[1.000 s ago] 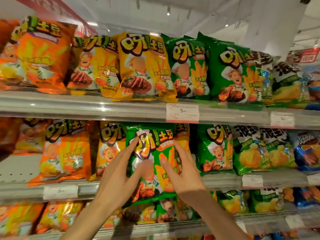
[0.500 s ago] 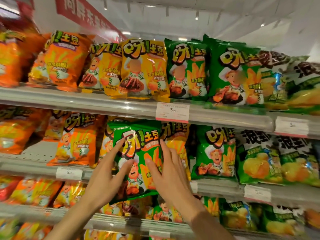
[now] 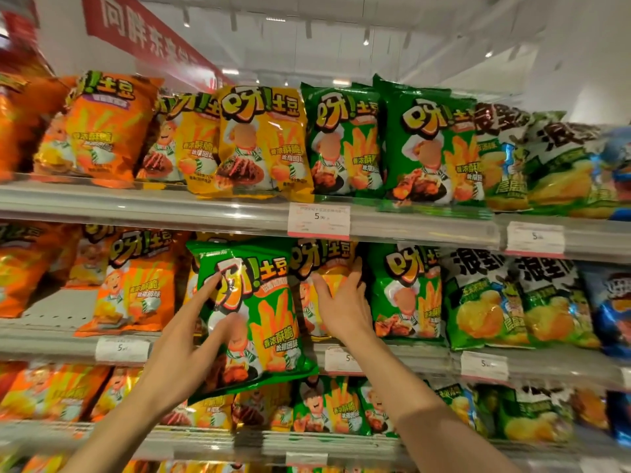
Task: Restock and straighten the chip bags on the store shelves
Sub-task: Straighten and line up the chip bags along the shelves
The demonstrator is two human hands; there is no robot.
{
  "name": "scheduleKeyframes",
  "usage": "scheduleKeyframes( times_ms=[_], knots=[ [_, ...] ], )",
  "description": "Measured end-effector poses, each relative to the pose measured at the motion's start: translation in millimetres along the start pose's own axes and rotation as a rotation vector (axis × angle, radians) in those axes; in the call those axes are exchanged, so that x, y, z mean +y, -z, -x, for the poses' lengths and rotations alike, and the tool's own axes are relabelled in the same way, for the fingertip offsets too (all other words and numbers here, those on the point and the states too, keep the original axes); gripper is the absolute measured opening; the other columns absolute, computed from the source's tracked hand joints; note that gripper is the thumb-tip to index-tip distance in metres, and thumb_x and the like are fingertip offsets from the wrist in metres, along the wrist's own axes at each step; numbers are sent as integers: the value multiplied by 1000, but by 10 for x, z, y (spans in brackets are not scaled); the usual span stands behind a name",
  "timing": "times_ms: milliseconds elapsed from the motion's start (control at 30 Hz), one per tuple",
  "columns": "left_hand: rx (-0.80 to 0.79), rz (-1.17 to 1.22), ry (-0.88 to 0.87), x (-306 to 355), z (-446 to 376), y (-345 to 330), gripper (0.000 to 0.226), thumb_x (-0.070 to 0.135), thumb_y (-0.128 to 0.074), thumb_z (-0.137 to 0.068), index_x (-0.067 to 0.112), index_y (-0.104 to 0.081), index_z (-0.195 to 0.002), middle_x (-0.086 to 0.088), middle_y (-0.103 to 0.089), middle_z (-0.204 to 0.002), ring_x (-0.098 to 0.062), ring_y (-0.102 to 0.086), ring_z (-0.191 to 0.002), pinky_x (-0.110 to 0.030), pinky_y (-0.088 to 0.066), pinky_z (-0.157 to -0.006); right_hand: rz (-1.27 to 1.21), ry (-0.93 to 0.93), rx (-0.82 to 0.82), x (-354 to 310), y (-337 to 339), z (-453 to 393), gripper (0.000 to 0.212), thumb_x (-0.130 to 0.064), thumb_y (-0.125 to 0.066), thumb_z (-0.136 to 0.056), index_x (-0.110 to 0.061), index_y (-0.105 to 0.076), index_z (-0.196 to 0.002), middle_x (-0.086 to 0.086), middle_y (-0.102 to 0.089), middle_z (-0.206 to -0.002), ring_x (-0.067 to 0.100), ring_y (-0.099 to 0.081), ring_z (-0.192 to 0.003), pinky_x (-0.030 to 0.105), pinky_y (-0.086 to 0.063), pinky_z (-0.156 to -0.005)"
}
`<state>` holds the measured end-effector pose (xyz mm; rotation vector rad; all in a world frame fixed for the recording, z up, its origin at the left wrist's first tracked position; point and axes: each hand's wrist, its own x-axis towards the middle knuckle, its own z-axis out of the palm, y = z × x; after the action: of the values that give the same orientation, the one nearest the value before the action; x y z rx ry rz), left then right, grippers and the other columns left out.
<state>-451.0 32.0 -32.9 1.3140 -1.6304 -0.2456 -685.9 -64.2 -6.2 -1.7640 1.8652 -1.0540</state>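
A: Head view. Where's the green chip bag (image 3: 252,319)?

B: Middle shelf (image 3: 392,358), out in front of the row, tilted, its bottom edge hanging below the shelf lip. Glossy green, cartoon chef, fries printed on the front, yellow lettering on top.

A: Left hand (image 3: 186,349)?

B: Fingers straight and spread, flat against the bag's front, index finger up by the lettering. Not curled round it.

A: Right hand (image 3: 341,302)?

B: Off the green bag. Fingers straight, pressed on a yellow chip bag (image 3: 324,264) just behind and to the right; fingertips touch the edge of the next green bag (image 3: 406,291).

A: Surroundings?

B: Top shelf (image 3: 205,213) carries orange, yellow and green bags upright. White price tag (image 3: 319,221) on its rail. Red banner (image 3: 143,35) overhead.
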Motion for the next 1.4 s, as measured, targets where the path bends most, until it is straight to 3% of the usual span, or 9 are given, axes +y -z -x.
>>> scheduleKeyframes(
  times_ms=[67, 200, 300, 467, 600, 667, 867, 1033, 1400],
  knots=[
    [0, -10, -5, -20, 5, 29, 74, 75, -41, -81, 59, -20, -150, 42, -28, -145, 24, -45, -105, -24, -45, -89, -28, -13, -18, 32, -1, -16, 86, -68, -39, -95, -12, -10, -154, 19, -38, -150, 41, -48, -129, 47, -43, -100],
    [-2, -22, -7, -98, 23, 100, 69, 68, -46, -89, 55, -20, -151, 47, -23, -142, 9, -32, -135, -29, -39, -99, -53, -7, 15, 30, -18, -31, 79, -65, -42, -96, -10, -23, -149, 17, -46, -143, 40, -52, -124, 45, -45, -96],
    [5, -34, 2, -133, 50, 177, 64, 60, -50, -94, 55, -21, -151, 40, -28, -146, 2, -35, -137, -32, -44, -98, -63, 15, 66, -28, -9, -24, 72, -63, -46, -95, -14, -31, -146, 15, -51, -134, 40, -56, -117, 45, -49, -92],
    [28, -60, 4, -191, 91, 310, 63, 50, -52, -94, 55, -24, -150, 49, -22, -138, 4, -39, -131, -16, -41, -87, 60, 50, 82, -279, 18, 5, 67, -65, -42, -96, -10, -45, -134, 17, -51, -130, 40, -56, -114, 41, -45, -83],
    [18, -117, 39, -231, 135, 391, 63, 50, -52, -94, 56, -23, -150, 48, -21, -140, -43, -54, -120, -47, -53, -90, 200, 92, 115, -383, 83, 59, 71, -68, -36, -96, -8, -46, -132, 19, -49, -130, 39, -55, -114, 40, -43, -79],
    [20, -127, 54, -270, 151, 422, 63, 49, -52, -94, 58, -22, -150, 49, -21, -139, -49, -53, -115, -50, -54, -90, 263, 106, 134, -356, 131, 96, 72, -69, -33, -96, -9, -44, -133, 19, -48, -132, 39, -56, -114, 40, -41, -76],
    [28, -119, 60, -325, 194, 501, 63, 48, -52, -96, 58, -22, -150, 49, -21, -137, -38, -55, -124, -47, -52, -91, 317, 126, 154, -196, 354, 202, 77, -72, -29, -95, -15, -31, -145, 18, -47, -134, 40, -57, -113, 42, -43, -73],
    [23, -99, 29, -238, 160, 452, 64, 50, -51, -93, 53, -25, -151, 40, -25, -144, 1, -32, -137, -33, -40, -99, 268, 113, 142, -154, 586, 240, 83, -72, -33, -94, -15, -25, -154, 17, -45, -145, 38, -50, -126, 44, -42, -88],
    [-24, -92, -39, -17, 19, 79, 62, 56, -49, -96, 52, -22, -152, 21, -35, -154, -9, -39, -140, -40, -44, -105, 204, 154, 113, 229, 830, 598, 88, -78, -32, -90, -23, -16, -158, 9, -38, -155, 33, -49, -132, 47, -49, -99]
  ],
)
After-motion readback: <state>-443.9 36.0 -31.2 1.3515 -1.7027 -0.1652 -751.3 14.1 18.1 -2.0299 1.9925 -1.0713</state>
